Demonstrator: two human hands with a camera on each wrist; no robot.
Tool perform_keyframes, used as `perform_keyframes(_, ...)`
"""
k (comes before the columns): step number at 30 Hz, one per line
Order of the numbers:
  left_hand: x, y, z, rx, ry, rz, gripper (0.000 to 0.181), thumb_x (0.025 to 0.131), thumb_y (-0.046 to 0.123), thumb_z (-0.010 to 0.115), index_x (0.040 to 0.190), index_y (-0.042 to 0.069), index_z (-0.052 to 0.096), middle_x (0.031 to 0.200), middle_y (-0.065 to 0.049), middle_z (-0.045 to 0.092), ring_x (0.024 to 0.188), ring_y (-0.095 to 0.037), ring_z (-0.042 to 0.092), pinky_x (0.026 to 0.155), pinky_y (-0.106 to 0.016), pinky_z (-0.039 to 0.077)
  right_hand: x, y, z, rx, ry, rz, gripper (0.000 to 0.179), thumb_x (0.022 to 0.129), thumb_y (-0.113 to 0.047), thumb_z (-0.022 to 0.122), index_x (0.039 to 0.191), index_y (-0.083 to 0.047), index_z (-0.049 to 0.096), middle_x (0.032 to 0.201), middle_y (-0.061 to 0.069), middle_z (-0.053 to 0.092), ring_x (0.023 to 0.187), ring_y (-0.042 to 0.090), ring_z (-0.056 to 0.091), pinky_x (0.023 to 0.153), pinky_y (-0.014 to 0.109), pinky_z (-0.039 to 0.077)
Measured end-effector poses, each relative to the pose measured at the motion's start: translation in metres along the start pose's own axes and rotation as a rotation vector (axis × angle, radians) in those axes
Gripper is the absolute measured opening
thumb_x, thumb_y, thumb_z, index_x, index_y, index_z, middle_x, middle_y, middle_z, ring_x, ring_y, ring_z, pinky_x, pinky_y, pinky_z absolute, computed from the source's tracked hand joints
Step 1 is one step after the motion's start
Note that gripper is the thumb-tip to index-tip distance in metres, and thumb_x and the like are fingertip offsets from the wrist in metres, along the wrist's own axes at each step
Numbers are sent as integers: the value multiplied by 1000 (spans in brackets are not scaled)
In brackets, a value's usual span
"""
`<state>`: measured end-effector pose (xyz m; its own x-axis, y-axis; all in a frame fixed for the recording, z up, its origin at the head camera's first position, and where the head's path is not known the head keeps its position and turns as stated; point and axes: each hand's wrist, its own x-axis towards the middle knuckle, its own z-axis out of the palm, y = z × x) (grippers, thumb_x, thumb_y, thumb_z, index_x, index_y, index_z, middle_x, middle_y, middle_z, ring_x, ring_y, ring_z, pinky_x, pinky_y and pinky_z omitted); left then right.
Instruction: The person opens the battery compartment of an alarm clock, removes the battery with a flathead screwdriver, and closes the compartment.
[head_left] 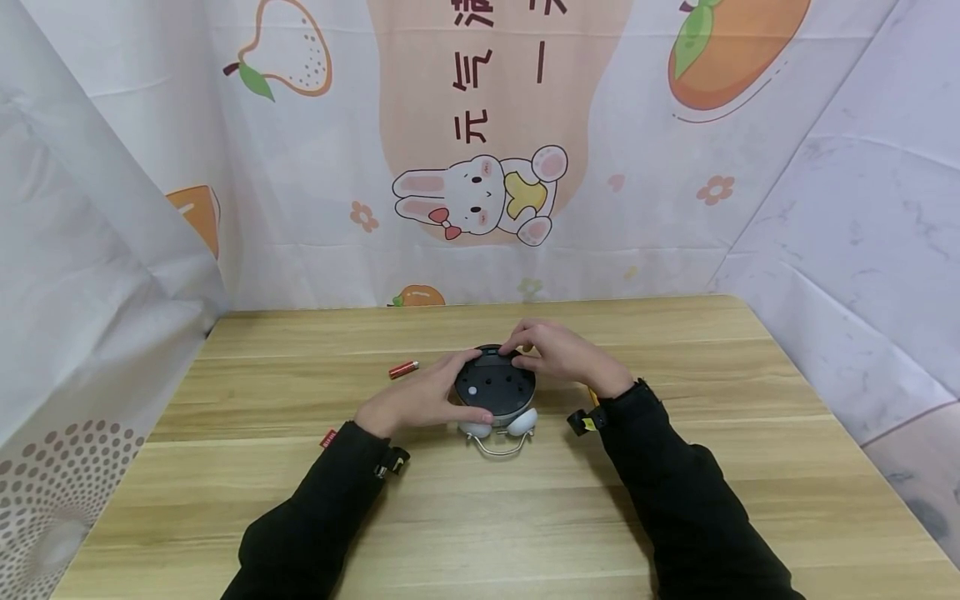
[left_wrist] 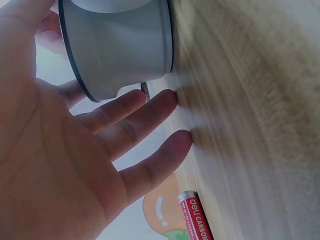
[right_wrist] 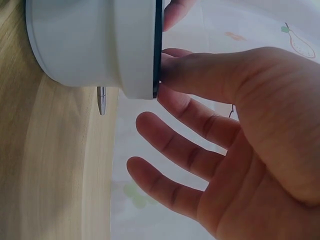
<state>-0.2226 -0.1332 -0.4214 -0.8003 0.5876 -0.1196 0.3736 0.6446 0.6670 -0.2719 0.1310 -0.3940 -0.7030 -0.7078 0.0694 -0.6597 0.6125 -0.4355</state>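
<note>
A twin-bell alarm clock [head_left: 495, 390] lies face down on the table, its black back upward and its white bells [head_left: 522, 422] toward me. My left hand [head_left: 423, 396] holds it from the left, thumb on the near edge of the back and a finger at the far edge. In the left wrist view, other fingers extend below the white casing [left_wrist: 117, 50] toward the tabletop. My right hand [head_left: 566, 354] touches the far right of the back with thumb and forefinger, beside a recess; its other fingers stay apart from the casing. Anything between those fingertips is hidden.
A red battery [head_left: 403, 370] lies on the wooden table [head_left: 480, 533] beyond my left hand. A small red piece [head_left: 327, 438] shows beside the left sleeve. The clock's wire handle [head_left: 498, 452] points toward me. A printed curtain [head_left: 300, 183] hangs behind the table.
</note>
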Motion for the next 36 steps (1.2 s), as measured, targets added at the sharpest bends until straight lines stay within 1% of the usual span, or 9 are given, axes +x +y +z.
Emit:
perform_keyframes(9, 0, 1, 0, -15, 6, 6, 104, 81, 64, 76, 161, 22, 23, 158, -3, 33, 137, -18, 40, 109, -42, 40, 1, 0, -1, 11, -9, -6, 21, 98, -8, 69, 117, -11, 76, 116, 6, 65, 102, 23, 64, 87, 38, 53)
perform_keyframes(15, 0, 1, 0, -21, 5, -1, 102, 81, 64, 76, 159, 21, 26, 157, -4, 35, 136, -18, 41, 109, -42, 40, 1, -1, -1, 25, -22, 8, 21, 97, -7, 69, 117, -10, 76, 116, 7, 64, 100, 22, 66, 87, 38, 54)
perform_keyframes(26, -1, 2, 0, -13, 3, -16, 103, 81, 66, 76, 159, 21, 26, 157, -4, 35, 136, -17, 41, 109, -41, 40, 1, -1, -1, 29, -27, 14, 19, 97, -7, 69, 114, -9, 77, 117, 9, 64, 98, 21, 66, 85, 36, 55)
perform_keyframes(32, -1, 2, -1, -19, 7, -6, 102, 81, 64, 77, 158, 21, 25, 155, -5, 36, 135, -17, 42, 108, -41, 40, 1, -1, 0, 29, -26, 23, 18, 97, -7, 69, 113, -10, 77, 117, 8, 63, 98, 20, 65, 85, 35, 55)
perform_keyframes(36, -1, 2, 0, -32, 10, 7, 100, 82, 62, 77, 157, 18, 27, 155, -6, 37, 134, -18, 43, 108, -42, 40, 1, -1, 0, 31, -25, 24, 17, 98, -7, 69, 113, -10, 77, 117, 8, 63, 98, 20, 65, 85, 35, 55)
